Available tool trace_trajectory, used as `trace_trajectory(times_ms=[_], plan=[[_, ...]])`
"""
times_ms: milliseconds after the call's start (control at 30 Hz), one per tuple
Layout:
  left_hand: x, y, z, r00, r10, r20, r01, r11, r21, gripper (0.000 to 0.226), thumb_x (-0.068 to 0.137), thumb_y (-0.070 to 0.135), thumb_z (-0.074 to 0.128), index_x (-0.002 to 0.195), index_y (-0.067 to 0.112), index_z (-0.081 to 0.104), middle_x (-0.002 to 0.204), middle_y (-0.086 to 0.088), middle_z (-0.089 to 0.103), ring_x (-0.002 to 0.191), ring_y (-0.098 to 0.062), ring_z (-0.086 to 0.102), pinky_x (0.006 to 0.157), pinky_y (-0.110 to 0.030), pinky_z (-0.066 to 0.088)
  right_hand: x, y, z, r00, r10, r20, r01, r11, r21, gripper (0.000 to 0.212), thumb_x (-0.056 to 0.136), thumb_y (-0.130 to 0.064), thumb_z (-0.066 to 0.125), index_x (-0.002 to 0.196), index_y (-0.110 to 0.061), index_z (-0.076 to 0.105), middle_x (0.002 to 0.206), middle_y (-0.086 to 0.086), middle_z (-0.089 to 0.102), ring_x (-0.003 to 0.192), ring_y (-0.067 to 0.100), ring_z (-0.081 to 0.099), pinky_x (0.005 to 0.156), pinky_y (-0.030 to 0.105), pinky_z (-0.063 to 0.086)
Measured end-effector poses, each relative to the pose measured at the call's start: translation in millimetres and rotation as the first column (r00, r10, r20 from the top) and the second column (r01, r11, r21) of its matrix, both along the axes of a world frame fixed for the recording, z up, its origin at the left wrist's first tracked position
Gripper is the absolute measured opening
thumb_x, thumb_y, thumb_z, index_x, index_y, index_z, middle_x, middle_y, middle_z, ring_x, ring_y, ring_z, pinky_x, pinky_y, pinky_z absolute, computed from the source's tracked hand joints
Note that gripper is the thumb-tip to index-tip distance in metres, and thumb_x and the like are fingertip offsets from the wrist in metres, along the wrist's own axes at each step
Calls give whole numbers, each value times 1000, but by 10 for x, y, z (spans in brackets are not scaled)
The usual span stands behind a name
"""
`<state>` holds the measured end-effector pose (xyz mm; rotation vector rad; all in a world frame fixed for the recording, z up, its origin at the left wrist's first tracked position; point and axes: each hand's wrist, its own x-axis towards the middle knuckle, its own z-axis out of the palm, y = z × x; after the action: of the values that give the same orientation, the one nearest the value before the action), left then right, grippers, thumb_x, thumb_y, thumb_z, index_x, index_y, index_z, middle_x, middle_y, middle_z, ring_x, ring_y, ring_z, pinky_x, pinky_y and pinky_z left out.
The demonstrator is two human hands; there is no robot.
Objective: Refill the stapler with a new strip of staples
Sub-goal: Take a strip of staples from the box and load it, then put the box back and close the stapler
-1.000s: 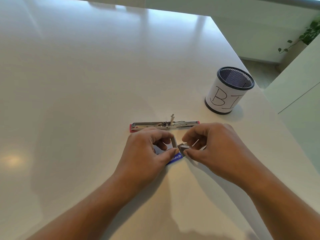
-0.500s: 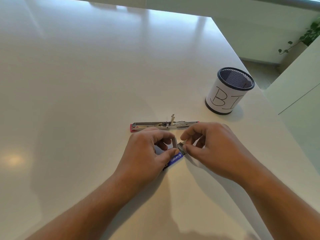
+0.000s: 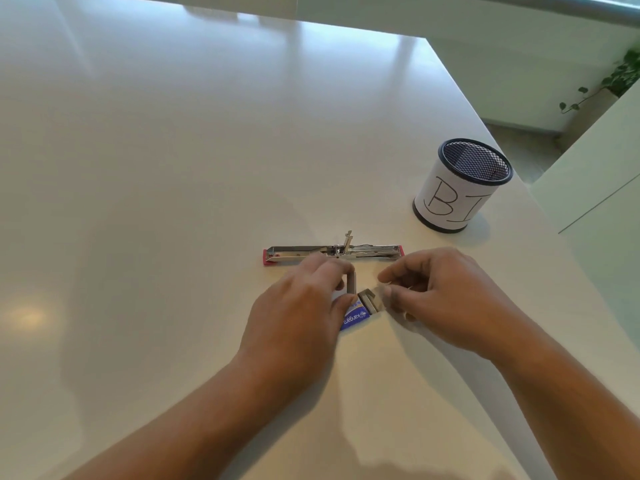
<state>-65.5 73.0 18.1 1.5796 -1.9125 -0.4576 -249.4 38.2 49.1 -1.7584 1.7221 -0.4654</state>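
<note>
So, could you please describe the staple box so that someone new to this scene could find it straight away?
On the glossy white table, look nearer the viewer than the opened silver stapler with red ends. Between the two hands lies the small blue cardboard staple box, partly under the left hand. It is the only blue printed item; grey staple strips poke from its end.

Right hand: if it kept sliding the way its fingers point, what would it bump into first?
Probably the loose staple strip by the blue staple box, just ahead of the right hand; the left hand comes next. Height is unclear.
</note>
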Motion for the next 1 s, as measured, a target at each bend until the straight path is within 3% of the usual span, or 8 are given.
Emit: trace_trajectory(times_ms=[167, 267, 367, 433, 533, 667, 833, 1000], plan=[[-76, 45, -1, 992, -15, 129, 24, 997, -70, 18, 93, 29, 56, 111, 25, 57, 97, 8, 67, 88, -20, 63, 70, -35, 51, 27, 64, -26, 960, -73, 270, 32, 987, 156, 5, 85, -9, 75, 82, -13, 77, 61, 5, 69, 48, 13, 55, 49, 23, 46], [-77, 34, -13, 990, -14, 137, 26, 996, -80, 19, 92, 27, 58, 110, 23, 57, 93, 7, 68, 83, -21, 63, 67, -34, 49, 30, 78, -3, 874, -153, 462, 23, 961, 276, 3, 85, -4, 75, 86, -4, 78, 65, 15, 65, 60, 21, 55, 60, 32, 47], [-64, 32, -15, 992, -14, 128, 24, 997, -78, 18, 91, 27, 58, 108, 25, 55, 90, 8, 67, 81, -19, 62, 65, -32, 48, 36, 112, 17, 836, -138, 530, -48, 945, 322, 5, 84, 0, 75, 86, -4, 78, 69, 14, 68, 60, 18, 59, 57, 24, 50], [-55, 33, -12, 992, -15, 125, 23, 998, -66, 19, 91, 29, 59, 108, 27, 53, 93, 10, 67, 82, -17, 62, 65, -29, 46, 38, 116, 15, 864, -112, 490, -54, 949, 311, 14, 82, -1, 78, 91, -12, 77, 78, 11, 69, 60, 16, 62, 53, 22, 49], [-41, 30, -15, 996, -8, 86, 11, 999, -31, 23, 91, 33, 58, 113, 31, 52, 99, 14, 66, 87, -9, 58, 70, -21, 37, 17, 95, -6, 974, 61, 216, -103, 977, 187, 35, 80, -8, 79, 105, -32, 75, 77, -7, 66, 52, 6, 58, 49, 16, 44], [28, -25, -25, 1000, -26, -1, 26, 1000, 8, 28, 92, 36, 58, 119, 30, 55, 105, 14, 63, 86, -3, 49, 74, -20, 35, 10, 90, 8, 982, 187, 14, -188, 982, 37, 23, 76, -21, 82, 92, -37, 76, 63, -15, 64, 48, 0, 56, 48, 12, 45], [83, -71, -6, 997, -71, 22, 71, 997, -4, 29, 93, 33, 59, 120, 24, 57, 111, 9, 66, 99, -12, 55, 83, -25, 41, -9, 105, 11, 985, 145, 91, -149, 988, 43, 16, 74, -24, 84, 84, -32, 76, 68, -8, 70, 48, 2, 56, 48, 16, 47], [118, -97, 11, 983, -173, -54, 173, 985, 2, 24, 91, 31, 63, 114, 27, 60, 106, 12, 66, 103, -8, 53, 90, -29, 42, -41, 123, 11, 936, 18, 353, -75, 986, 148, 19, 74, -15, 87, 84, -24, 74, 60, -2, 67, 45, 9, 53, 42, 19, 40]])
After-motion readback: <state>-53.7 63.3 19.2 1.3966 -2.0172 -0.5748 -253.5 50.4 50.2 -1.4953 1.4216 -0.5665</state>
